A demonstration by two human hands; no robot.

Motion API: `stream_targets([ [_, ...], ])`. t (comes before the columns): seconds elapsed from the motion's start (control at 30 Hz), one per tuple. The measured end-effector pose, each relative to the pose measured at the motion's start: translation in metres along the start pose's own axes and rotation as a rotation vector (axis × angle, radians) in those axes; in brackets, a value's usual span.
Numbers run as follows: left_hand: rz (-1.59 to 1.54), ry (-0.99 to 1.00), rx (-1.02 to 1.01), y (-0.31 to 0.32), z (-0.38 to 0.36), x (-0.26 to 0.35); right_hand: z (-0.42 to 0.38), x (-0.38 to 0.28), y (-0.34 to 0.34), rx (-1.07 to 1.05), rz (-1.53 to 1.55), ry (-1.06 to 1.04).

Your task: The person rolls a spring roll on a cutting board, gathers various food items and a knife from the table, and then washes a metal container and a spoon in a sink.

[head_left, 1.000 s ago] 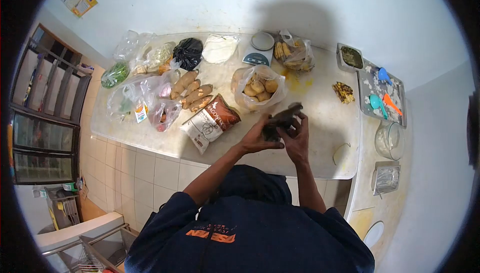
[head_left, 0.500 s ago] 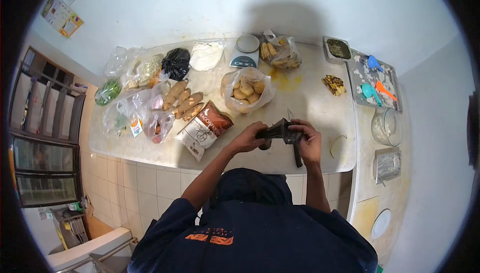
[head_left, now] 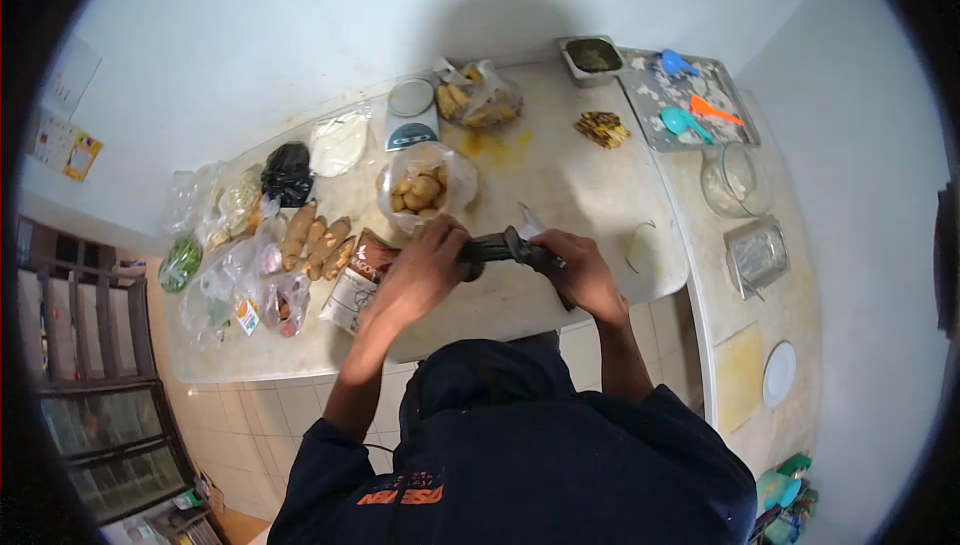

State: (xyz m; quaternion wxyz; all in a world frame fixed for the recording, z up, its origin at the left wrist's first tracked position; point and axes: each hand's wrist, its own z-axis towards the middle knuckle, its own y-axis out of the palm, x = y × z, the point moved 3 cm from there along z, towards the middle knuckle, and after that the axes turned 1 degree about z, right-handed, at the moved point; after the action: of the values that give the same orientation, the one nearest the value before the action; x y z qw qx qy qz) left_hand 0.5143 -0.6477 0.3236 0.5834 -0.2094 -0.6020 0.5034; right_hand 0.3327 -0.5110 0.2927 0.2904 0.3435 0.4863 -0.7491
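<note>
A dark, crumpled bundle that looks like black plastic (head_left: 492, 247) is stretched between my hands above the table's front part. My left hand (head_left: 432, 263) grips its left end, over the brown and white packet (head_left: 350, 297). Around its right end my right hand (head_left: 578, 267) is closed. A pointed blade (head_left: 530, 217) lies just behind my right hand, its handle mostly hidden below that hand. Beyond my left hand stands an open clear bag of potatoes (head_left: 418, 191).
Brown tubers (head_left: 312, 245), vegetable bags and a black bag (head_left: 287, 175) are at the left. Behind stand a scale (head_left: 411, 133) and bagged bananas (head_left: 482, 95). At the right are a tray with scoops (head_left: 652, 123), a glass bowl (head_left: 733, 183) and a metal container (head_left: 757, 255).
The view has shifted, so the table's contents appear farther left. My hands have moved apart, stretching the dark bundle, and my left hand now covers part of the packet.
</note>
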Motion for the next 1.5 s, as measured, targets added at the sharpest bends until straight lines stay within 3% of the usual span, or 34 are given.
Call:
stream_targets([
  [0.07, 0.087, -0.042, -0.067, -0.007, 0.002, 0.006, 0.0, -0.019, -0.013, 0.014, -0.01, -0.061],
  [0.13, -0.089, 0.027, -0.099, -0.02, 0.005, 0.022, 0.001, -0.032, -0.027, 0.086, 0.004, -0.245],
  [0.2, -0.265, 0.176, -0.079, -0.028, 0.011, 0.038, 0.004, -0.024, -0.039, 0.193, 0.139, -0.205],
  [0.23, -0.419, 0.128, -0.077, -0.027, 0.015, 0.044, 0.002, -0.021, -0.043, 0.242, 0.207, -0.188],
  [0.27, -0.572, 0.074, -0.073, -0.023, 0.021, 0.053, -0.001, -0.008, -0.037, 0.203, 0.403, 0.024],
  [0.3, -0.723, 0.018, -0.068, -0.018, 0.025, 0.06, 0.002, 0.005, -0.023, 0.243, 0.608, 0.096],
  [0.33, -0.732, -0.081, -0.001, -0.005, 0.036, 0.055, -0.004, 0.009, -0.006, 0.426, 0.509, 0.066],
  [0.4, -0.829, -0.287, 0.194, 0.036, 0.052, 0.03, -0.02, 0.047, 0.056, 0.433, 0.539, 0.179],
  [0.43, -0.874, -0.385, 0.294, 0.058, 0.06, 0.017, -0.025, 0.071, 0.085, 0.254, 0.669, 0.321],
  [0.53, -0.569, -0.47, 0.368, 0.105, 0.047, -0.023, -0.045, 0.054, 0.096, 0.19, 0.436, 0.443],
  [0.6, -0.668, -0.562, 0.429, 0.125, 0.04, -0.027, -0.054, 0.041, 0.091, 0.184, 0.368, 0.461],
  [0.63, -0.716, -0.618, 0.453, 0.134, 0.033, -0.028, -0.054, 0.043, 0.092, 0.19, 0.21, 0.361],
  [0.7, -0.516, -0.494, 0.41, 0.143, 0.032, -0.027, -0.047, 0.045, 0.088, 0.199, -0.117, 0.159],
  [0.73, -0.42, -0.418, 0.395, 0.144, 0.037, -0.027, -0.044, 0.045, 0.079, 0.168, -0.19, 0.19],
  [0.8, -0.521, -0.355, 0.3, 0.142, 0.041, -0.028, -0.044, 0.038, 0.052, 0.099, -0.336, 0.257],
  [0.9, -0.641, -0.207, 0.139, 0.13, 0.041, -0.019, -0.041, 0.029, 0.017, 0.29, -0.355, -0.029],
  [0.93, -0.673, -0.145, 0.082, 0.124, 0.041, -0.014, -0.04, 0.025, 0.005, 0.382, -0.213, -0.075],
  [1.03, -0.638, 0.081, -0.03, 0.104, 0.047, 0.013, -0.041, 0.031, -0.014, 0.393, 0.025, 0.105],
  [1.07, -0.674, 0.062, -0.103, 0.105, 0.047, 0.016, -0.041, 0.034, -0.02, 0.276, 0.036, 0.122],
  [1.23, -0.964, -0.115, -0.375, 0.095, 0.042, 0.036, -0.048, 0.039, -0.029, 0.141, 0.365, 0.213],
  [1.37, -1.173, -0.283, -0.464, 0.094, 0.048, 0.053, -0.053, 0.048, -0.032, 0.089, 0.798, 0.268],
  [1.5, -1.198, -0.363, -0.436, 0.112, 0.059, 0.05, -0.054, 0.05, -0.047, -0.008, 0.788, 0.225],
])
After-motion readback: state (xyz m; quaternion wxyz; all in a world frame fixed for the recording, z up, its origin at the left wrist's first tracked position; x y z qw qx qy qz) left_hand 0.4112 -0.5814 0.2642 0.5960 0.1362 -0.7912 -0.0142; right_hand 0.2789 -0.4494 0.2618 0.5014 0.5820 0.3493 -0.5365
